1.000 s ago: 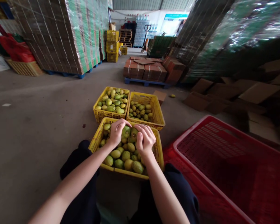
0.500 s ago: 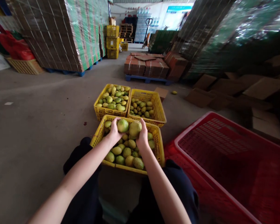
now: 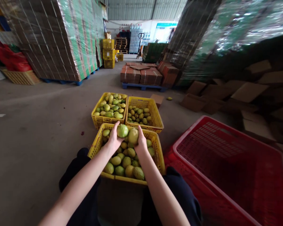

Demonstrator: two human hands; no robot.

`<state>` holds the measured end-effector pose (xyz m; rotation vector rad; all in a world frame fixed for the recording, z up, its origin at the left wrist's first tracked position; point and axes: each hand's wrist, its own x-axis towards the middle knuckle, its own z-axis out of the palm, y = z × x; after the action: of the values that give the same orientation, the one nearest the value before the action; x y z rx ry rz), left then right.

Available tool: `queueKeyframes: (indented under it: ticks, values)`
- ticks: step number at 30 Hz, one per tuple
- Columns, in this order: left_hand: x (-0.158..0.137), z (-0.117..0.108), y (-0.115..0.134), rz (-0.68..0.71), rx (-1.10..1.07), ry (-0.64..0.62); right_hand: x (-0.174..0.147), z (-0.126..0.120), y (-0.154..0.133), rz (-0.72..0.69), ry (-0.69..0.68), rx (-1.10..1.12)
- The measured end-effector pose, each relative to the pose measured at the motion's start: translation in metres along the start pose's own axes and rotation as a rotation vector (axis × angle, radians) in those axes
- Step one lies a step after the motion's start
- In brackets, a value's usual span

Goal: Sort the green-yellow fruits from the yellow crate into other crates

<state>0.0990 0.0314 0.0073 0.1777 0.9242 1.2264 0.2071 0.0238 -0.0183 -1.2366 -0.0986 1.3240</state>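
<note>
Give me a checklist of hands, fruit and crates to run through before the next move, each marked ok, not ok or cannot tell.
1. Left hand holding the greener fruit: ok.
2. Right hand holding the yellower fruit: ok.
3. Both fruits above the near crate: ok.
4. Spare room in the far right crate: ok, its right side is bare.
5. Spare room in the far left crate: not ok, heaped about to the rim.
6. Held fruits sound all round: cannot tell, fingers and palms hide parts.
</note>
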Motion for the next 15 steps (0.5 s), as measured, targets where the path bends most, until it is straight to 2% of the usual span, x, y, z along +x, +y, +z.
queueKeyframes:
  ticks: [3,6,9,12,15]
  values:
    - [0.005,-0.002,-0.002,0.064,0.07,-0.046,0.003,-0.002,0.002,0.084,0.043,0.035]
    - [0.012,-0.006,-0.001,0.077,0.107,-0.076,0.003,-0.004,0.001,0.132,-0.069,0.081]
    - [0.016,-0.009,0.003,0.019,-0.008,-0.063,-0.005,-0.002,-0.005,0.084,-0.223,0.088]
    - [0.018,-0.012,0.004,-0.013,-0.12,-0.038,-0.016,0.001,-0.014,-0.015,-0.254,0.085]
    - [0.021,-0.014,0.001,0.119,0.047,-0.109,-0.022,0.001,-0.02,0.014,-0.238,0.113]
